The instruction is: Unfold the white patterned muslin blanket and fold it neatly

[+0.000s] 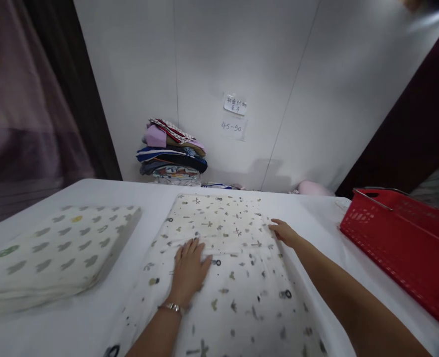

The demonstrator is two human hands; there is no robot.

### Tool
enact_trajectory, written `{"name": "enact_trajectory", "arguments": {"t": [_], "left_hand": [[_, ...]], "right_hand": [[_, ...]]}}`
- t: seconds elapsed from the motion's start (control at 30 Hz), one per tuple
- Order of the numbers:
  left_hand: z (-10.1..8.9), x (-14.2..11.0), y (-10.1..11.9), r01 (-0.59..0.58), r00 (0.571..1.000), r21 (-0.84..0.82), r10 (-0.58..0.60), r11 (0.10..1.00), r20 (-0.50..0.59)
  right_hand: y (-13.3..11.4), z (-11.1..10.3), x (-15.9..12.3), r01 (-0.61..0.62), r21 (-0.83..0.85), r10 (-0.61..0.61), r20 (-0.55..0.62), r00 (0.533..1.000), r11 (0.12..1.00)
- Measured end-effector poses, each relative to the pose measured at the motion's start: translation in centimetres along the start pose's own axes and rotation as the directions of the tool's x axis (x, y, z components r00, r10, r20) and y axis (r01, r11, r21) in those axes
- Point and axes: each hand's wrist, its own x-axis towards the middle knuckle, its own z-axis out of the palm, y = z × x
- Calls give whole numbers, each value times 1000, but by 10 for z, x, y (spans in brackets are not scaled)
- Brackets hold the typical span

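Observation:
A white cloth [234, 297] printed with small grey, green and black motifs lies spread lengthwise on the white table. Its far part looks folded over, with a crease running across near the middle. My left hand [190, 265] rests flat on the cloth near that crease, fingers stretched, a metal bracelet at the wrist. At the cloth's right edge is my right hand [283, 233], its fingertips extended toward the border and touching or just beside it. It does not visibly grip the fabric.
A folded cream cloth with grey shapes [63, 248] lies on the left of the table [316, 218]. A red plastic basket [401, 248] stands at the right. Behind the table, folded fabrics [173, 153] are stacked against the wall, near a pink item [312, 188].

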Motion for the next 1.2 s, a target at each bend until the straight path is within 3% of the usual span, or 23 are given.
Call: {"name": "enact_trajectory", "arguments": {"t": [0.2, 0.3, 0.4, 0.5, 0.6, 0.7, 0.77, 0.87, 1.03, 1.2], "left_hand": [[-4, 2, 4, -14, 1000, 23, 14, 1000, 25], [-13, 4, 4, 2, 984, 23, -6, 1000, 178], [-33, 1, 2, 24, 942, 46, -38, 999, 333], [-54, -13, -1, 37, 919, 82, -66, 996, 390], [-67, -35, -6, 24, 920, 126, -72, 992, 386], [-71, -60, -18, 5, 941, 174, -64, 985, 333], [-73, -78, -29, 6, 963, 204, -60, 979, 262], [-79, -109, -50, 69, 986, 239, -102, 969, 130], [-97, -155, -71, 233, 972, 183, -236, 955, -8], [-104, -184, -61, 388, 916, 70, -393, 919, 82]], "right_hand": [[40, -14, -121, -82, 41, 79, 70, 994, 996], [61, -21, -179, -118, 77, 107, 137, 985, 990], [80, -27, -228, -102, 82, 90, 146, 985, 991], [96, -29, -262, -75, 98, 63, 119, 991, 992], [110, -26, -280, -57, 68, 49, 104, 993, 996], [120, -25, -286, 4, -189, 12, 80, 997, 982], [126, -27, -287, 91, -449, -74, 54, 996, 889], [131, -32, -288, 165, -721, -180, 57, 982, 673], [133, -37, -287, 124, -842, -196, 23, 980, 525], [131, -33, -280, 156, -826, -226, 36, 973, 541]]}}
